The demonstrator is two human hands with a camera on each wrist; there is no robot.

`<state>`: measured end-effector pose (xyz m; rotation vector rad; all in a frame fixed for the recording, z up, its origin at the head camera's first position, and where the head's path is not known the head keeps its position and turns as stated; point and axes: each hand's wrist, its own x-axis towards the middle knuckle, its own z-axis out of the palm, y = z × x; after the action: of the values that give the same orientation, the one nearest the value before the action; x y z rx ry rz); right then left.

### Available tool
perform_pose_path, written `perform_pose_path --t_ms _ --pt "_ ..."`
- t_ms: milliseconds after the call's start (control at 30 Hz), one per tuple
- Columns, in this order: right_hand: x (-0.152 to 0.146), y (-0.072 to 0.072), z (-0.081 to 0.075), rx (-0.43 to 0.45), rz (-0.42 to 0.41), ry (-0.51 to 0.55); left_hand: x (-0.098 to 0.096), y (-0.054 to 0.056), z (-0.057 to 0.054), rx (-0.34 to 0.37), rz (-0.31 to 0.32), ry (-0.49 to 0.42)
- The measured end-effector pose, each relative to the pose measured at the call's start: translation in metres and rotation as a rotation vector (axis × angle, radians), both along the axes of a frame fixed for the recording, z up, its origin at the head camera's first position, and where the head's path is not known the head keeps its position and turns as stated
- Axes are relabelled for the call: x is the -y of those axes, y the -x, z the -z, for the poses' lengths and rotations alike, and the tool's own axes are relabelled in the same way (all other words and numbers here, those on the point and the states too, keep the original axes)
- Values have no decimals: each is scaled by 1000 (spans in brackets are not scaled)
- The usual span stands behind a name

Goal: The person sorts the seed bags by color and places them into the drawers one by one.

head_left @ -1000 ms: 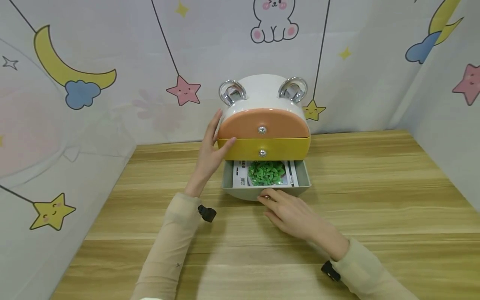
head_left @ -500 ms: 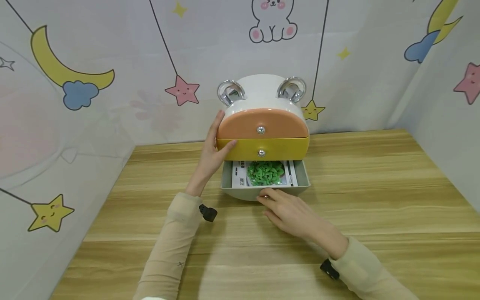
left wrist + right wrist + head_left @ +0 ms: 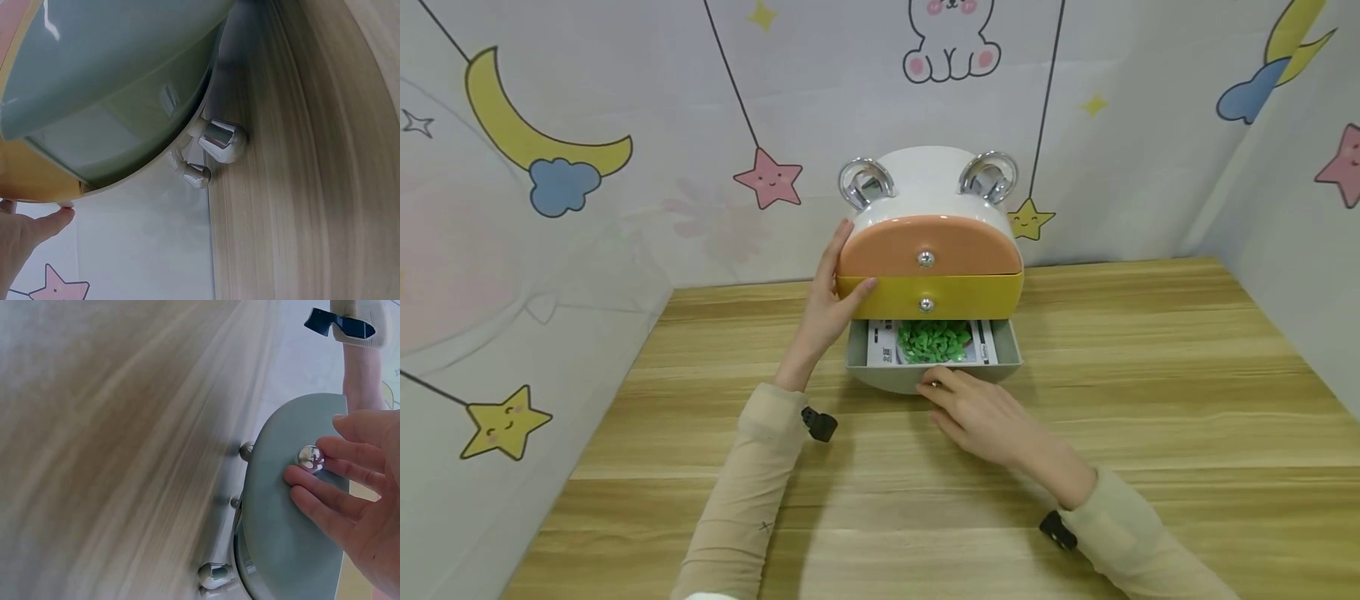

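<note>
A small bear-shaped drawer cabinet [image 3: 928, 179] with silver ears stands on the table. Its orange top drawer [image 3: 973, 246] and yellow middle drawer [image 3: 887, 308] are closed. Below, the grey-green bottom drawer [image 3: 880, 380] is pulled out and contains a printed packet [image 3: 882, 342] with green leafy pieces [image 3: 934, 342]. My left hand [image 3: 826, 315] rests against the cabinet's left side, fingers along the side, thumb on the yellow front. Extended fingers of my right hand [image 3: 988, 417] touch the bottom drawer's front around its silver knob [image 3: 310, 459], as the right wrist view shows.
The cabinet stands on silver feet [image 3: 223, 140] on a wood-grain table [image 3: 1150, 375]. Behind it, near its back, hangs a white cloth [image 3: 662, 75] printed with moons and stars. Another cloth wall [image 3: 1318, 275] borders the right side.
The bottom drawer has slid slightly inward, its front rim now nearer the cabinet. My right hand has moved forward with it. The left hand stays at the cabinet's side.
</note>
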<state>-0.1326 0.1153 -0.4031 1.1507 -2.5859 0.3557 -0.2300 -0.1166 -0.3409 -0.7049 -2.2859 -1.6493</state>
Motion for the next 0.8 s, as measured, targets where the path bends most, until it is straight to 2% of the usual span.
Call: perform_pose_path --t_ms 467,800 --pt "1 17 1 56 21 15 -1 0 1 -14 -2 -2" --pt "3 27 0 63 27 22 -2 1 2 -22 1 -8"
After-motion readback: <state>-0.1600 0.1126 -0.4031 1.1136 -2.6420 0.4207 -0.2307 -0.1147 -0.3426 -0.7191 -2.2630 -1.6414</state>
